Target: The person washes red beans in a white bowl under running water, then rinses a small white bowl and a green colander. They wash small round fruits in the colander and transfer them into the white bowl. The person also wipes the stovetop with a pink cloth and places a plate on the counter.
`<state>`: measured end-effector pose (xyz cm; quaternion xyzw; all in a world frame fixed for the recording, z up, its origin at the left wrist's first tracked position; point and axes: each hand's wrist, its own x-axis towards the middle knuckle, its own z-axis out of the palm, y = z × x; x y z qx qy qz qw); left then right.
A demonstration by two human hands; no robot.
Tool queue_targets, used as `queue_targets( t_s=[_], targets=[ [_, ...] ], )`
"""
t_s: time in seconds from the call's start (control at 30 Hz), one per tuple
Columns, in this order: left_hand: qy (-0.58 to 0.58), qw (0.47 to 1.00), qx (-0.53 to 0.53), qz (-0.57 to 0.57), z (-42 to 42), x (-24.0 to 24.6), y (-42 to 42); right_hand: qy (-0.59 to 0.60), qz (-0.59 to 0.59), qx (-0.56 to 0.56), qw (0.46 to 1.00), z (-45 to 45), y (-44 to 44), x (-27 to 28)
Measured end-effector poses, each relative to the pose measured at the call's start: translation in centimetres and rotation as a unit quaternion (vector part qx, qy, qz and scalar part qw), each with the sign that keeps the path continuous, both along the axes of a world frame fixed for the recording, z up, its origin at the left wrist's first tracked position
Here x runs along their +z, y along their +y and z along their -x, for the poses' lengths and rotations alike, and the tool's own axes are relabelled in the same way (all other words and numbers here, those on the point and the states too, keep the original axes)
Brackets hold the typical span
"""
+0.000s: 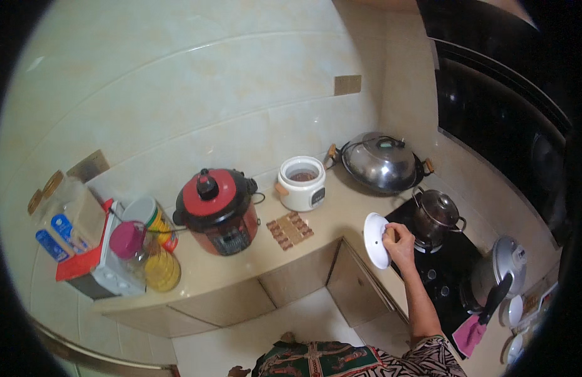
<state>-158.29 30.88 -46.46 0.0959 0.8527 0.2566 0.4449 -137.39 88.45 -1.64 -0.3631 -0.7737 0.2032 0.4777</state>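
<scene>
My right hand (400, 242) grips the knob of a white ceramic lid (377, 240), which it holds tilted on edge over the front of the counter beside the cooktop. A white electric stew pot (302, 188) with a tan side handle stands uncovered near the wall, with dark brown contents inside. In front of the pot lies a brown slatted trivet (290, 230). What looks like my left hand (239, 371) is low at the bottom edge, dark and partly cut off; whether it holds anything is unclear.
A lidded wok (383, 162), a steel pot (436, 214) on the black cooktop (430, 278) and a silver pressure cooker (500, 268) stand around the right corner. A red electric pressure cooker (218, 212), oil bottle (161, 271) and microwave (119, 273) are left.
</scene>
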Motion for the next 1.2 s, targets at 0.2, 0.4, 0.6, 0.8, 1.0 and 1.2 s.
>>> queue_targets(
  t_s=[0.2, 0.4, 0.6, 0.8, 1.0, 1.2],
  targets=[
    [0.083, 0.992, -0.023, 0.096, 9.1, 8.3, 6.4, -0.037, 0.029, 0.023, 0.999, 9.4, 5.5, 3.4],
    [-0.174, 0.952, 0.24, -0.068, 10.9, 18.5, 12.4, -0.156, -0.101, 0.092, 0.978, 22.7, 12.2, 5.5],
    [-0.177, 0.92, 0.316, -0.15, 10.3, 23.4, 18.2, -0.293, -0.08, 0.128, 0.944, 34.1, 18.2, 3.2],
    [-0.176, 0.907, 0.338, -0.177, 11.0, 25.8, 22.1, -0.339, -0.042, 0.152, 0.927, 37.5, 21.1, 0.4],
    [-0.177, 0.903, 0.34, -0.192, 11.7, 26.9, 24.3, -0.343, -0.047, 0.164, 0.924, 38.2, 21.5, 0.0],
    [-0.174, 0.905, 0.33, -0.205, 12.1, 27.8, 25.6, -0.335, -0.046, 0.154, 0.928, 38.0, 21.0, -0.8]
  ],
)
